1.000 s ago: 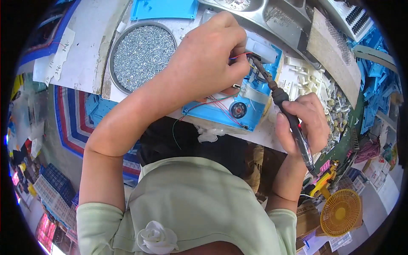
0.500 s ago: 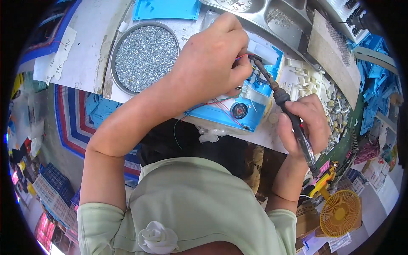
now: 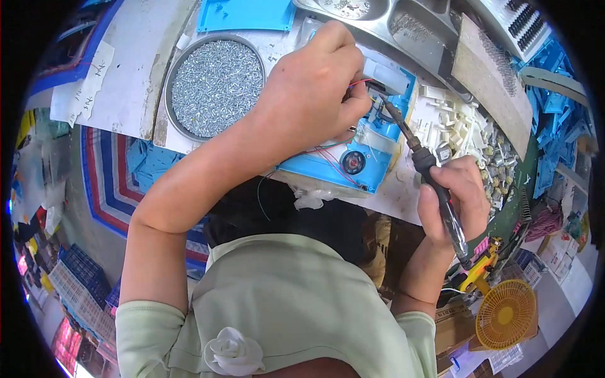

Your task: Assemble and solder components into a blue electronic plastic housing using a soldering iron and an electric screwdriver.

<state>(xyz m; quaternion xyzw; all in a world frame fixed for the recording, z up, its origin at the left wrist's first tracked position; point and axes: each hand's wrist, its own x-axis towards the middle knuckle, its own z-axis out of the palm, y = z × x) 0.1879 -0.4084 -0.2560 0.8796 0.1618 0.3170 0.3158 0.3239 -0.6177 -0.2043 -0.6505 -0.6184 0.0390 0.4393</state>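
My right hand (image 3: 463, 198) is closed around the black handle of a soldering iron (image 3: 435, 173). The iron slants up and left, its tip a little below a small black part (image 3: 376, 85) at the far side of a blue plastic housing (image 3: 318, 169). Over that housing my left hand (image 3: 318, 88) is closed in a pinch on a thin red wire (image 3: 360, 82), which runs toward the black part. My own fingers hide much of the grip. A round dark speaker-like part (image 3: 353, 162) sits in the housing's near portion, with thin red and green wires beside it.
A round metal tray (image 3: 169, 94) full of small screws lies left of my left hand. Beyond the housing is a metal compartment tray (image 3: 378, 25). White plastic parts (image 3: 454, 123) are heaped to the right, near a tilted board (image 3: 498, 88). A blue panel (image 3: 246, 16) lies at the back.
The soldering iron has drawn back slightly down and to the right, so its tip now stands off the black part. My left hand has barely moved.
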